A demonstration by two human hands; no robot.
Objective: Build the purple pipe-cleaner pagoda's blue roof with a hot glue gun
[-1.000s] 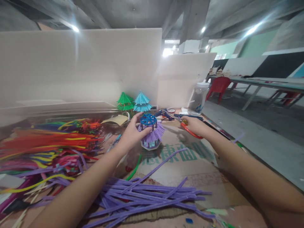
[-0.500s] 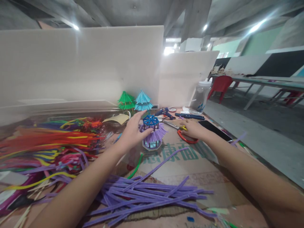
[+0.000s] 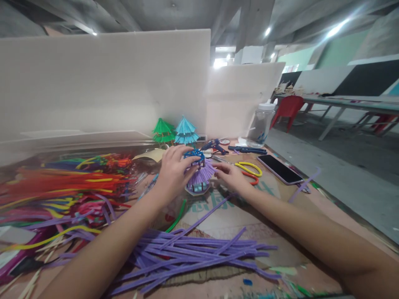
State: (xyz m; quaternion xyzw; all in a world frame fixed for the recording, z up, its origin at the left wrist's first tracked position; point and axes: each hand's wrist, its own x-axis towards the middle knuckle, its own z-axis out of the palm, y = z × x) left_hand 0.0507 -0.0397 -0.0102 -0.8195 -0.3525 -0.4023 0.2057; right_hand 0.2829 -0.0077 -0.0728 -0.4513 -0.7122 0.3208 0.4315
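A small pavilion model [image 3: 201, 176] stands mid-table, with a blue lattice top, dark posts and a fringed purple pipe-cleaner roof over a pale base. From the left, my left hand [image 3: 176, 166] has its fingers and thumb around the blue upper part, hiding that side. My right hand [image 3: 232, 176] is at the right edge of the purple roof, fingertips closed together on the fringe. Just behind that hand lie scissors [image 3: 251, 168] with yellow and red handles. Many loose purple pipe cleaners [image 3: 199, 253] lie in a pile in front of the model.
Green [image 3: 163, 131] and light-blue [image 3: 186, 131] roofed models stand at the back, near a glue gun [image 3: 215, 145]. A phone [image 3: 280, 169] and a clear bottle [image 3: 262, 124] are on the right. Coloured pipe cleaners [image 3: 62, 180] cover the left side. A white board [image 3: 109, 83] rises behind.
My left hand has closed around the model's upper part. My right hand has left the scissors and moved left to the purple roof, uncovering the handles and phone.
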